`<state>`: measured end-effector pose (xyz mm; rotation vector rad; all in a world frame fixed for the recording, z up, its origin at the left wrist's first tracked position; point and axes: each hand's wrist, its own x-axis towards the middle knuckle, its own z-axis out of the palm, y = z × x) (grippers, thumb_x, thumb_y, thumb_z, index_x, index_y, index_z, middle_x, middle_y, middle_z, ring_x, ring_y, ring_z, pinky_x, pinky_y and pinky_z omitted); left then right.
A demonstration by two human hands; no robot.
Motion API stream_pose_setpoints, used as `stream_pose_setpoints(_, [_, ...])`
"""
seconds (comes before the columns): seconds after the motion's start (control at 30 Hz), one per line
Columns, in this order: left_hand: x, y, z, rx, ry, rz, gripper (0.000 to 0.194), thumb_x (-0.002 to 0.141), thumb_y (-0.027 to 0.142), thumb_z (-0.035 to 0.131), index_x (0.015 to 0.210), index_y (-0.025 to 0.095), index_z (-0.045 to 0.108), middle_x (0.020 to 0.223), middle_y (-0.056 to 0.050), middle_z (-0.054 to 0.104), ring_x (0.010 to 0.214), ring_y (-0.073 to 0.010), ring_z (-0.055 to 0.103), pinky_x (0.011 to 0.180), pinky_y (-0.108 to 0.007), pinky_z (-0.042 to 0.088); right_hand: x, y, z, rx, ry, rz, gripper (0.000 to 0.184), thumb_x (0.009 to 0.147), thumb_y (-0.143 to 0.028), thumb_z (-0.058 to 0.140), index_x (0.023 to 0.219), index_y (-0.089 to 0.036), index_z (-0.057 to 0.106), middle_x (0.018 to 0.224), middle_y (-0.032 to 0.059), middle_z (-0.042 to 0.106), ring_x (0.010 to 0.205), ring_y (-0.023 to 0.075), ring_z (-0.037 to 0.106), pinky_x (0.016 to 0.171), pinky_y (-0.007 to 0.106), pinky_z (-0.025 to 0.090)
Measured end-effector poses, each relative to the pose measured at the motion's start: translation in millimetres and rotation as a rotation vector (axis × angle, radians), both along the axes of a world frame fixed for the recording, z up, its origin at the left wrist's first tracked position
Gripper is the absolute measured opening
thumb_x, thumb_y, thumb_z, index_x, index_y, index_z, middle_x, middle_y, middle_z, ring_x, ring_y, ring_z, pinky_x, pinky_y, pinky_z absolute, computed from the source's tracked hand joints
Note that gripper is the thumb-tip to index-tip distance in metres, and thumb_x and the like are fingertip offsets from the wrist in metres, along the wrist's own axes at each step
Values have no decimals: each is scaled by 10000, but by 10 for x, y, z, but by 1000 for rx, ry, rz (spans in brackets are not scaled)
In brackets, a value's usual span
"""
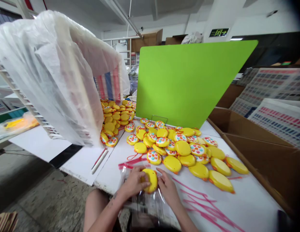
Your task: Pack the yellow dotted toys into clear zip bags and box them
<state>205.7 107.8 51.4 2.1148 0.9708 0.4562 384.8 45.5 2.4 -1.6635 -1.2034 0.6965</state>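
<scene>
Fingers of my left hand [132,182] and right hand [167,187] clamp a yellow toy [150,180] between them, over clear bags [150,203]. Beyond my knuckles lies the toy pile [186,149].

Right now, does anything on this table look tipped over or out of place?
Yes. The white crate, lined with a plastic bag, lies tipped on its side, and yellow toys spill from its mouth across the table. Both hands hold one toy at the near edge.
</scene>
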Motion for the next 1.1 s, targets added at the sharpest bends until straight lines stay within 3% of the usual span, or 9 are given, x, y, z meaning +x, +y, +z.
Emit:
stream_pose_setpoints(0.23, [107,-130,161,57,36,17,102,855,169,496,812,189,586,776,-8,648,827,-183,567,880,-347,411,-127,-62,178,36,125,-73,513,865,-449,433,1311,-200,469,809,43,686,664,214,639,627,334,516])
stream_pose_setpoints(0.3, [89,-146,147,83,-35,65,57,846,206,530,854,197,585,871,-25,653,895,-196,564,888,-346,416,-152,-70,256,52,244,-75,550,864,-484,444,1342,-212,422,842,44,675,663,214,647,629,349,537])
stream_pose_setpoints(0.4, [14,-142,67,109,-234,263,259,837,279,555,1083,203,533,1167,-93,583,1107,-241,507,937,-394,413,-176,-85,343,89,386,-89,599,859,-516,462,1373,-225,360,855,35,649,651,208,656,638,371,563])
stream_pose_setpoints(0.5, [-48,-124,-40,-139,-349,376,438,860,349,499,1255,184,409,1269,-145,522,1073,-240,547,863,-393,464,-188,-95,359,123,423,-102,591,854,-527,480,1351,-224,376,862,34,638,657,203,659,642,374,570])
stream_pose_setpoints(0.6, [-46,-129,-119,-385,-386,300,377,835,382,510,1136,155,509,1014,-86,633,847,-188,598,737,-316,477,-174,-94,322,131,404,-91,564,867,-520,460,1340,-220,386,889,48,644,664,205,658,642,382,570])
stream_pose_setpoints(0.73, [16,-173,-133,-436,-395,286,268,827,403,484,754,157,561,651,13,566,597,-128,511,584,-247,420,-120,-83,300,191,113,-158,461,886,-438,447,1286,-208,458,1068,109,641,958,263,633,853,467,512])
stream_pose_setpoints(0.8, [49,-201,-98,-465,-402,289,252,832,390,473,787,159,562,670,9,592,581,-123,515,566,-238,417,-109,-78,333,299,-127,-167,382,881,-362,475,1231,-215,516,1119,111,635,1072,275,573,947,502,444])
stream_pose_setpoints(0.9, [91,-240,-14,-486,-421,240,250,845,336,461,974,157,578,833,-38,678,659,-148,586,611,-257,458,-149,-65,418,436,-421,-49,355,871,-251,512,1224,-258,547,1015,73,672,1024,258,570,929,483,456])
stream_pose_setpoints(1.1, [143,-296,155,-111,-289,72,296,878,212,399,1051,168,635,970,-87,712,834,-207,644,787,-302,475,-303,-22,560,520,-745,83,476,871,-131,486,1318,-293,488,1066,81,639,1020,242,563,891,444,467])
